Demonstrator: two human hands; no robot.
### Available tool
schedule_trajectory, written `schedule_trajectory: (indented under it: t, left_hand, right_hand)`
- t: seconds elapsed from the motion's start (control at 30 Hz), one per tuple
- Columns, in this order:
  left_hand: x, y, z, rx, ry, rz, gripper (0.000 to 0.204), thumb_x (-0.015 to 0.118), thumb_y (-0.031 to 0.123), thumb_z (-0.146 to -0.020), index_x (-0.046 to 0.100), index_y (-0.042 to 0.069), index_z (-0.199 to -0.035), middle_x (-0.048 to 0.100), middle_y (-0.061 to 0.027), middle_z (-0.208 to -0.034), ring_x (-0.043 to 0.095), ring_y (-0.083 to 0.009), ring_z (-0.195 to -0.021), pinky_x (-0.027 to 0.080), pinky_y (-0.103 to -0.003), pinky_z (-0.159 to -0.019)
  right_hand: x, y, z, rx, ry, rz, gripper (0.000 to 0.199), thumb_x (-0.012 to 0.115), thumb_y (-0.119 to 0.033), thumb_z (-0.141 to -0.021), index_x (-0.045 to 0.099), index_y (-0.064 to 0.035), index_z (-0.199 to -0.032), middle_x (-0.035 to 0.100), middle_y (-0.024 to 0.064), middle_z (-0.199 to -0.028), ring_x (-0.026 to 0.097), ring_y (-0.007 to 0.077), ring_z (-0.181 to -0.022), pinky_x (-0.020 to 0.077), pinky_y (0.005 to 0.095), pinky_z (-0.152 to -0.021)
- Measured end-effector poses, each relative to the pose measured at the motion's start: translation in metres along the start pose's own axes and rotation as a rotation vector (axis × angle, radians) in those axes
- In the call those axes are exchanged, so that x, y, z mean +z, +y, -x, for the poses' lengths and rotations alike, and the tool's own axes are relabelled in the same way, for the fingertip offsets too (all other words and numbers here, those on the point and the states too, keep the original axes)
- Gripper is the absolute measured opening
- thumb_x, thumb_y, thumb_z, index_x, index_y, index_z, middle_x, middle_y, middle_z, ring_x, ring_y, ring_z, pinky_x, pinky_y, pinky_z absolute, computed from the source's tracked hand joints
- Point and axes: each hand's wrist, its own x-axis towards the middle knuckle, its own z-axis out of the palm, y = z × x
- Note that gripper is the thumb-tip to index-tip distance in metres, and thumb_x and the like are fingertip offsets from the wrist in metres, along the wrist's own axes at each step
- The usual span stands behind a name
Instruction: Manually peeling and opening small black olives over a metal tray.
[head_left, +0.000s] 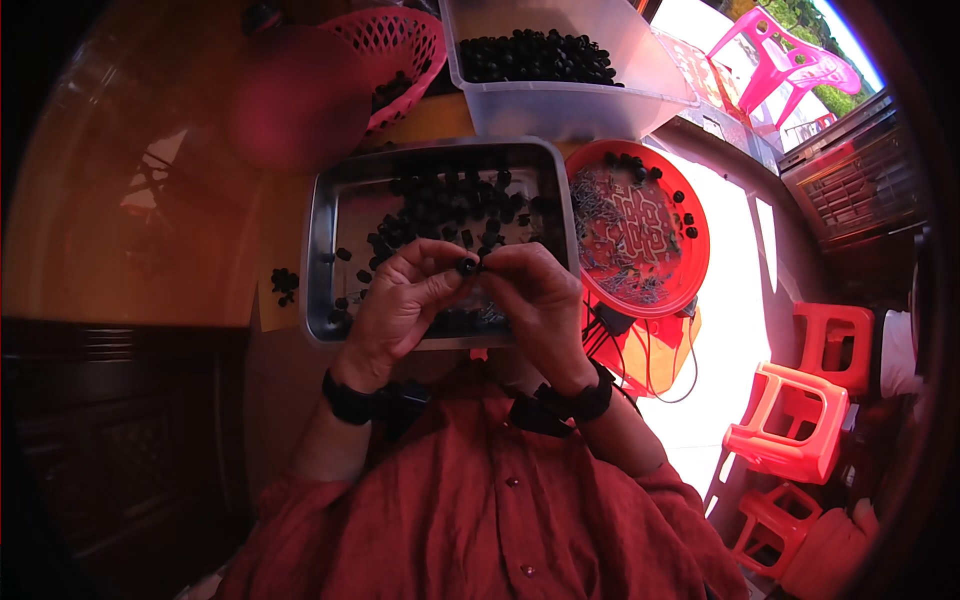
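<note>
Over the near half of a metal tray (563,200), my two hands meet fingertip to fingertip. My left hand (405,300) pinches a small round black part (467,266) between thumb and forefinger. Right beside it, the fingers of my right hand (535,300) are pressed together at a small dark piece, too small to name. Loose black parts (440,205) lie heaped and scattered in the tray beneath and beyond my hands. To the right of the tray is a red round tray (700,255) with thin metal pieces (600,215) and several black parts on it.
A clear plastic bin (560,110) of black parts stands behind the tray. A pink basket (425,50) is at the far left, near a blurred pink round shape (300,100). Black parts (285,283) lie left of the tray. Red stools (790,425) stand at right; dark cables (650,350) hang below the red tray.
</note>
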Motion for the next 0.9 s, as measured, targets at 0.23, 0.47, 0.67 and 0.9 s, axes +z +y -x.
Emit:
schedule_trajectory:
  t: [0.23, 0.47, 0.67, 0.9]
  left_hand:
    - [0.0, 0.002, 0.002, 0.037, -0.031, -0.037, 0.02, 0.056, -0.004, -0.086, 0.057, 0.002, -0.105, 0.062, -0.0084, -0.103, 0.06, -0.0146, -0.095, 0.05, -0.027, -0.085]
    - [0.002, 0.002, 0.004, 0.071, -0.007, -0.114, 0.018, 0.057, -0.004, -0.085, 0.059, 0.002, -0.102, 0.063, -0.0079, -0.101, 0.061, -0.0136, -0.093, 0.05, -0.027, -0.085]
    - [0.007, 0.003, 0.005, 0.105, 0.02, -0.237, 0.019, 0.061, -0.004, -0.083, 0.059, 0.003, -0.1, 0.064, -0.0065, -0.099, 0.06, -0.012, -0.092, 0.05, -0.025, -0.083]
    - [0.01, 0.0, 0.003, 0.151, 0.051, -0.274, 0.023, 0.061, -0.006, -0.081, 0.057, 0.003, -0.102, 0.063, -0.0063, -0.099, 0.06, -0.0119, -0.092, 0.05, -0.025, -0.082]
  right_hand:
    - [0.0, 0.0, -0.001, -0.043, -0.033, 0.066, 0.016, 0.065, 0.004, -0.072, 0.063, -0.0001, -0.087, 0.06, 0.0081, -0.083, 0.061, 0.0169, -0.076, 0.0479, 0.026, -0.066]
    - [0.002, -0.006, -0.001, 0.059, -0.051, 0.021, 0.015, 0.065, 0.004, -0.075, 0.062, 0.0009, -0.089, 0.062, 0.0065, -0.082, 0.06, 0.0127, -0.073, 0.0486, 0.0246, -0.064]
    - [-0.004, -0.009, -0.004, 0.274, -0.107, -0.214, 0.011, 0.065, -0.001, -0.079, 0.063, 0.0008, -0.09, 0.065, 0.0033, -0.076, 0.059, 0.0063, -0.068, 0.0478, 0.0205, -0.061]
    - [-0.01, -0.013, -0.01, 0.547, -0.133, -0.388, 0.012, 0.066, -0.008, -0.082, 0.062, -0.0014, -0.091, 0.064, 0.0034, -0.078, 0.059, 0.0074, -0.068, 0.0469, 0.02, -0.059]
